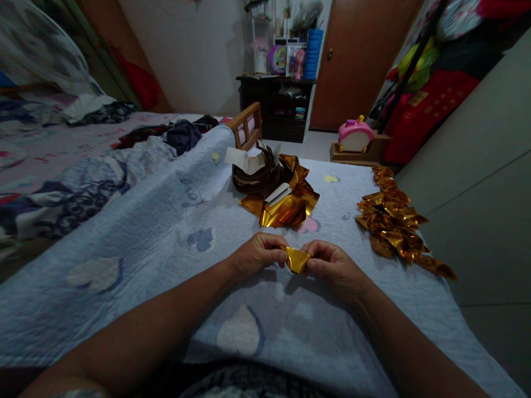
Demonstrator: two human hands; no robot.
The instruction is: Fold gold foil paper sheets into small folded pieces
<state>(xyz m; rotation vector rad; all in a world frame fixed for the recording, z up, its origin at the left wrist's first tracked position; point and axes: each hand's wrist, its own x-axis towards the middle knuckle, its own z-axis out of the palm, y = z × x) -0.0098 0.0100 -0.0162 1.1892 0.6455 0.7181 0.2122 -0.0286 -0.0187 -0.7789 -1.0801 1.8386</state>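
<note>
Dark wooden cabinet [271, 132] at back: open compartments, small blue-green box [300, 113] in the lower right one, other contents too dim to name. On its top, a tall clear box [260, 44] with pinkish contents, and a ribbed blue cylinder [313, 54]. Round dark-brown layered bundle [255, 178] on the pale blue heart-patterned quilt [157, 249], white paper sticking out on top; can't tell if it's a container. Shiny gold foil sheets [290, 210] lie against its near side.

Your left hand [265, 251] and right hand [332, 262] are close together, just above the quilt, nearer you than the sheets. Each pinches one end of a small folded gold foil piece [297, 261], thumb against fingers; foil spans the gap. Forearms angle in from the lower corners. Heap of crumpled gold foil pieces [390, 224] sits to your right, along the quilt's edge.
</note>
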